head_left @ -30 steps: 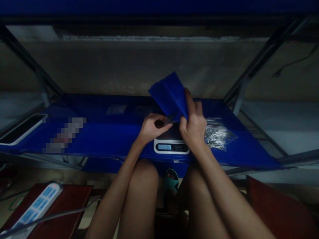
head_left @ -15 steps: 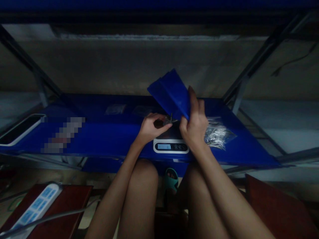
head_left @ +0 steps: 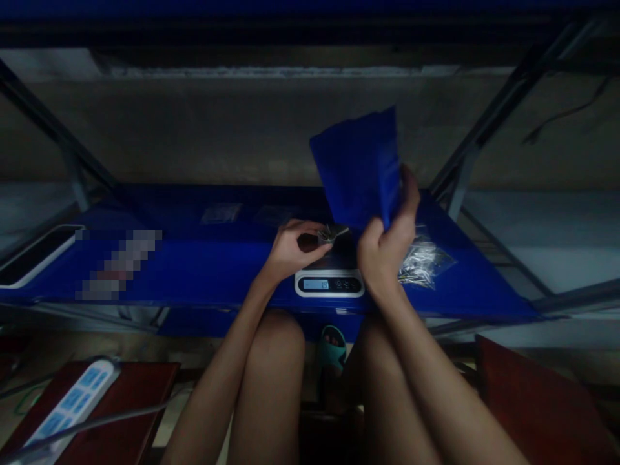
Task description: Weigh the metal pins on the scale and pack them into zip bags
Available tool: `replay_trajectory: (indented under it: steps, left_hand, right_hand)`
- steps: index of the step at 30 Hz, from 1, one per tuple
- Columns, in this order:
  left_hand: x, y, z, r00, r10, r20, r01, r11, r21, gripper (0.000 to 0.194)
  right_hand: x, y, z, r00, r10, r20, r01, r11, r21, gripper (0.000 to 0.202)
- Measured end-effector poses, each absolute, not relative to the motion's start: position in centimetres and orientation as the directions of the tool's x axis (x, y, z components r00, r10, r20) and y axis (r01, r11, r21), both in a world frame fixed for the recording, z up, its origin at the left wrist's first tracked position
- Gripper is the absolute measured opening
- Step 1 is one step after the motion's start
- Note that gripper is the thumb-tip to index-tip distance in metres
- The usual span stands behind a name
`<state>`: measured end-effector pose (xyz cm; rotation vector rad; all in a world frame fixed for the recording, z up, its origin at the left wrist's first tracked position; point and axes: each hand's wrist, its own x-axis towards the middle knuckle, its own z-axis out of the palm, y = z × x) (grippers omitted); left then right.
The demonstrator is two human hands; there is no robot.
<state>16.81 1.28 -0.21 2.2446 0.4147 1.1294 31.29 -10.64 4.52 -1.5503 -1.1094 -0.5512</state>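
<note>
My left hand [head_left: 296,248] pinches the rim of a small round cup [head_left: 326,237] with thin metal pieces in it, held over the scale. The white digital scale [head_left: 329,284] has a lit display at the shelf's front edge. Above and right of the cup, my right hand [head_left: 390,248] grips a blue folded sheet or pouch [head_left: 361,165], raised and tilted. Beside my right wrist lies a clear plastic bag of thin metal pieces [head_left: 426,261].
Two flat clear bags [head_left: 221,213] [head_left: 276,215] lie toward the back of the blue shelf [head_left: 217,258]. A white-framed device [head_left: 39,255] is at the left. Metal posts [head_left: 460,181] flank the shelf. A power strip [head_left: 72,407] sits lower left.
My right hand has lifted the blue sheet or pouch up and to the right, away from the cup. My left hand stays at the cup, whose contents show more clearly.
</note>
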Motion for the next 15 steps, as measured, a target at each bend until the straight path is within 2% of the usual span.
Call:
replay_trajectory:
  steps: [4,7,9,12,15]
  left_hand:
    - [17.2,1.3,-0.1,0.646,0.471,0.601,0.067,-0.819,0.57,0.028]
    - [16.8,1.1,0.3,0.657,0.465,0.593,0.094,-0.831,0.548,0.038]
    - [16.1,1.0,0.5,0.631,0.492,0.599,0.058,-0.801,0.596,0.043]
    - [14.8,0.9,0.5,0.527,0.628,0.572,-0.13,-0.606,0.785,0.05]
    - [13.7,0.5,0.4,0.432,0.742,0.513,-0.401,-0.351,0.846,0.073]
  right_hand:
    - [32.9,-9.9,2.9,0.563,0.22,0.796,0.798,0.104,-0.593,0.069]
    - [33.7,-9.5,1.9,0.619,0.264,0.74,0.735,0.138,-0.664,0.062]
    - [33.2,-9.4,2.0,0.622,0.342,0.705,0.704,0.152,-0.694,0.063]
    - [30.8,-9.5,3.1,0.605,0.442,0.662,0.628,0.246,-0.738,0.066]
    - [27.3,-9.5,4.1,0.554,0.55,0.624,0.497,0.383,-0.779,0.07]
